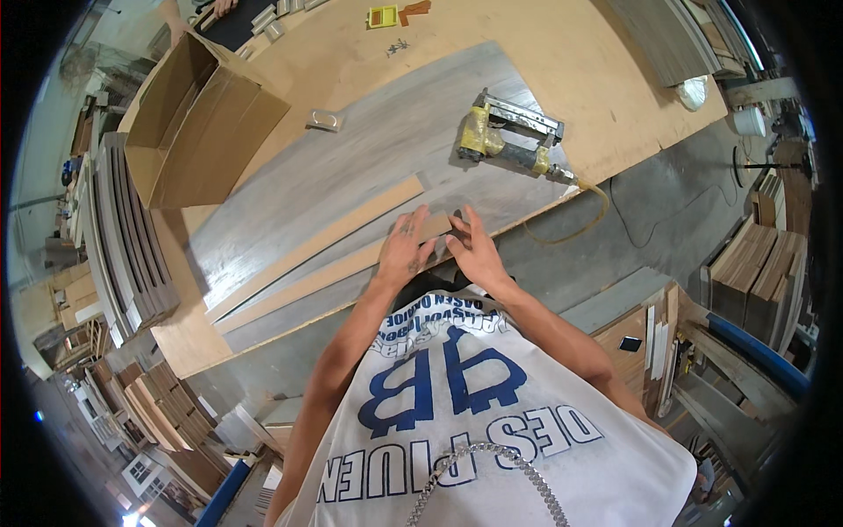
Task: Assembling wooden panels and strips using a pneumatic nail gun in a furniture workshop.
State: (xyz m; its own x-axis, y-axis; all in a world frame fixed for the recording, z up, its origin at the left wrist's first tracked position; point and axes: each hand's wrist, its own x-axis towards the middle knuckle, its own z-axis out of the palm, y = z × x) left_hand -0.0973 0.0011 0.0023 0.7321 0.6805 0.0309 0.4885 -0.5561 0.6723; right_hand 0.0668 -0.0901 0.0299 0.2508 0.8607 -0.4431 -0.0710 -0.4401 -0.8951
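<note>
Two narrow wooden strips lie at a slight angle on a grey wood-grain panel, meeting near their left ends. On the nearer wooden strip (325,272), close to its right end, my left hand (402,252) rests with the fingers laid across the top and the thumb on the near side. My right hand (479,250) holds the same strip's right end between thumb and fingers; the fingertips partly hide it. The farther wooden strip (351,220) is untouched. Beyond my right hand, a nail gun (505,136) with yellow tape lies on the grey panel (378,123).
A yellow hose (604,211) runs from the nail gun over the table edge. An open cardboard box (215,132) stands at the left, beside a small clear-topped piece (325,119). Stacked boards (140,237) flank the table (597,97). Another person's hand (225,7) shows at the far left.
</note>
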